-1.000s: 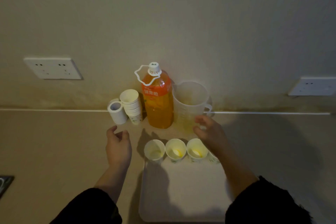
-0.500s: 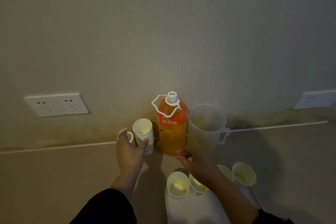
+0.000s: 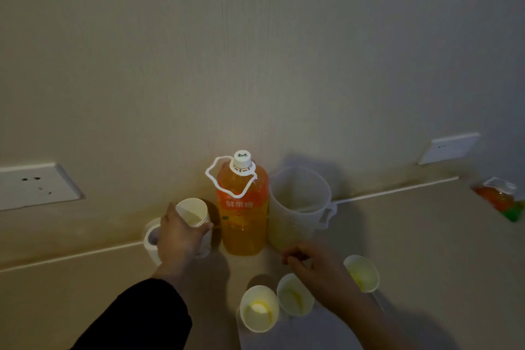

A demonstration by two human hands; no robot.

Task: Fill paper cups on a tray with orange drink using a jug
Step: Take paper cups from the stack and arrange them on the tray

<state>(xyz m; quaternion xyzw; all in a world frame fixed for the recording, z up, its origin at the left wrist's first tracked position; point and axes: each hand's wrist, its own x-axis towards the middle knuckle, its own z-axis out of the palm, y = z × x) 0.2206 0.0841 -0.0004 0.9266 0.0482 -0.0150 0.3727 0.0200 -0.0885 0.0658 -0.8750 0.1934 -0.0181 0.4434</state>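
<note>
My left hand (image 3: 177, 239) grips the stack of white paper cups (image 3: 193, 212) standing left of the orange drink bottle (image 3: 243, 207). A translucent plastic jug (image 3: 298, 204) stands right of the bottle against the wall. Three paper cups sit at the far end of the white tray (image 3: 301, 332): a left cup (image 3: 259, 308), a middle cup (image 3: 294, 294) and a right cup (image 3: 362, 273), each with a little orange drink at the bottom. My right hand (image 3: 318, 267) hovers over the cups with fingers loosely curled, holding nothing.
A white roll (image 3: 150, 236) stands behind my left hand. Wall sockets sit at the left (image 3: 34, 186) and right (image 3: 449, 148). An orange and green packet (image 3: 500, 199) lies on the counter at the far right.
My left hand has reached forward and closed round the cup stack. My right hand moved back from the jug to above the tray cups. The view tilted upward.
</note>
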